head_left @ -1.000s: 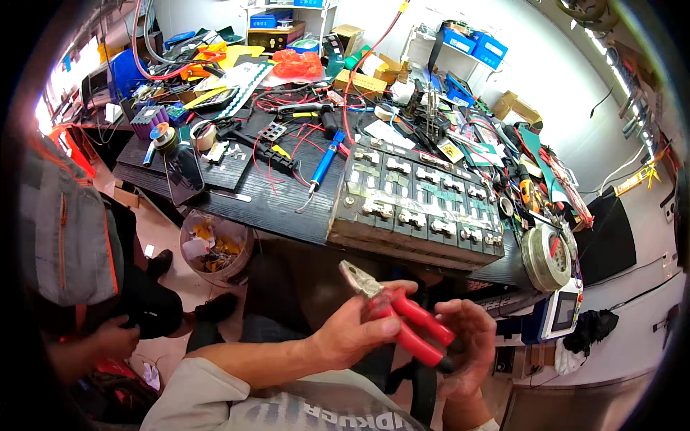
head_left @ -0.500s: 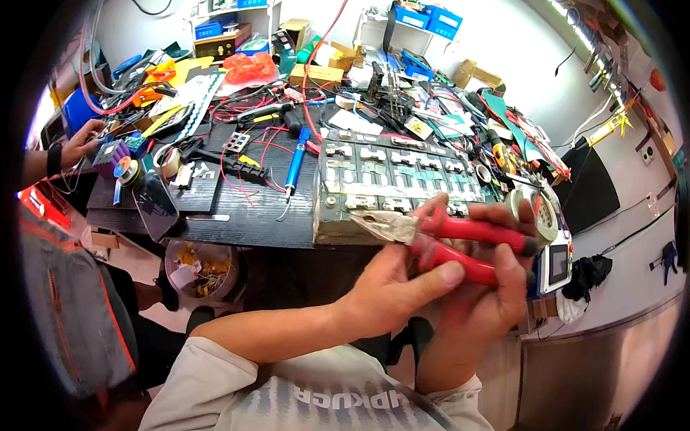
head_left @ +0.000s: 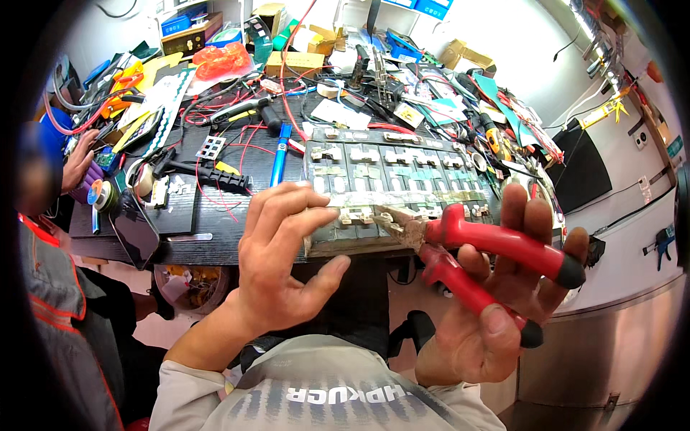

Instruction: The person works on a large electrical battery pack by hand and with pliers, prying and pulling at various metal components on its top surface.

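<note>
In my right hand (head_left: 496, 302) I hold a pair of red-handled pliers (head_left: 474, 251), fingers behind one handle and thumb on the other. The handles are spread, and the metal jaws point left over a flat pack of rectangular cells (head_left: 388, 169) at the table's front edge. Metal tabs and pale strips cover the pack's top. My left hand (head_left: 284, 251) is empty, fingers apart and curved, just left of the plier jaws near the pack's left front corner.
A blue pen-shaped tool (head_left: 281, 154), a black-handled hammer (head_left: 205, 172) and a phone (head_left: 136, 226) lie left of the pack. Cables and a red plastic bag (head_left: 221, 61) crowd the back. A co-worker's hand (head_left: 77, 161) is at far left; a waste bin (head_left: 190, 286) stands below.
My left hand has let go of the pliers and moved left, its fingers now apart. The pliers' handles have spread wider in my right hand. The co-worker has leaned into view.
</note>
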